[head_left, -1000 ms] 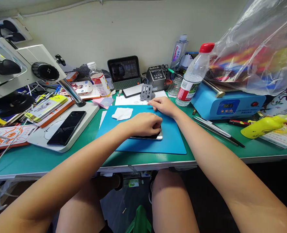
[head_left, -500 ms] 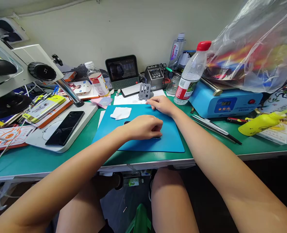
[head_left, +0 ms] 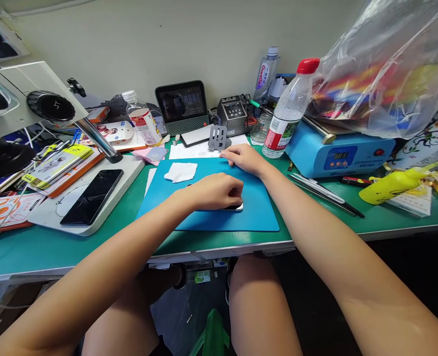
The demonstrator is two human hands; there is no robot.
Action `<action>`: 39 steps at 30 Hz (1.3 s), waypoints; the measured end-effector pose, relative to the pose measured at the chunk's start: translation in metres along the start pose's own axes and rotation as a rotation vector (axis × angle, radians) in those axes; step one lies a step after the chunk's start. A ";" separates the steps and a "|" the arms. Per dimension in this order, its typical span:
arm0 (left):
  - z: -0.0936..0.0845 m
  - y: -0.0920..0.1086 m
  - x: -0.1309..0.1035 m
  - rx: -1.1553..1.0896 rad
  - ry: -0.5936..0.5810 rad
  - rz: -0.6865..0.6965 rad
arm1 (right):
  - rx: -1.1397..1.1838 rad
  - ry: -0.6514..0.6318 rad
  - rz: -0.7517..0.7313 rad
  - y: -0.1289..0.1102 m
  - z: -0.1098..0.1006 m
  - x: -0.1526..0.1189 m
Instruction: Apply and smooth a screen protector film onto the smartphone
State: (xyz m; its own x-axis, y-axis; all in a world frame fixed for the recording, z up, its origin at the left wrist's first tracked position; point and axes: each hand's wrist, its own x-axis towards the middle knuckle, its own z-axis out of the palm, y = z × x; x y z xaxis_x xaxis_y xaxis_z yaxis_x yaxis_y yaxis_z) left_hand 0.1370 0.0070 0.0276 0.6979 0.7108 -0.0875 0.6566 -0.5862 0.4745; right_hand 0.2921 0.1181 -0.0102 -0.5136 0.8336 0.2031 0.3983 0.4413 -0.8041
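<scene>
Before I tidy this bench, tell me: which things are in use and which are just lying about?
In use: left hand on the phone, right hand, blue mat.

Lying about: white cloth, other phone, red-capped bottle, yellow bottle, small screen.

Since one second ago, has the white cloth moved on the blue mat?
No. The white cloth lies near the blue mat's far left corner, as before.

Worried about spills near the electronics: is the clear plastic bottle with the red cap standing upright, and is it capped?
Upright and capped. The clear plastic bottle with the red cap stands on the green bench, cap uppermost, beside the blue heating unit.
</scene>
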 end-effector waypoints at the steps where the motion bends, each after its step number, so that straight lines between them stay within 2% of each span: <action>1: 0.000 0.002 0.002 0.004 -0.012 -0.010 | -0.001 -0.001 0.000 0.000 0.000 0.000; 7: -0.003 0.010 0.003 -0.013 0.008 -0.032 | -0.007 0.002 -0.001 0.000 0.000 0.000; 10: -0.005 0.007 -0.003 -0.093 0.026 -0.131 | -0.012 -0.002 0.000 -0.001 0.000 0.000; 14: -0.011 0.008 -0.006 -0.125 -0.092 -0.345 | -0.017 -0.010 0.009 -0.002 0.000 -0.001; 19: -0.018 0.019 0.007 -0.043 -0.178 -0.452 | -0.012 -0.013 0.007 -0.002 0.000 -0.001; 24: -0.022 0.024 0.017 -0.040 -0.211 -0.474 | -0.012 -0.016 0.007 -0.001 0.000 -0.001; 30: -0.026 0.021 0.017 -0.029 -0.217 -0.472 | -0.011 -0.024 0.011 -0.003 -0.001 -0.002; 39: -0.022 0.026 0.023 -0.039 -0.228 -0.468 | -0.018 -0.017 0.012 -0.003 0.000 -0.001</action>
State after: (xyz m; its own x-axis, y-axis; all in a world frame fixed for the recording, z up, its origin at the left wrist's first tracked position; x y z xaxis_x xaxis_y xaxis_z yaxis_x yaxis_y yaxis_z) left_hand 0.1643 0.0166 0.0573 0.3797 0.7878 -0.4849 0.9050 -0.2078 0.3711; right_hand 0.2919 0.1157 -0.0079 -0.5216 0.8332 0.1837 0.4178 0.4371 -0.7965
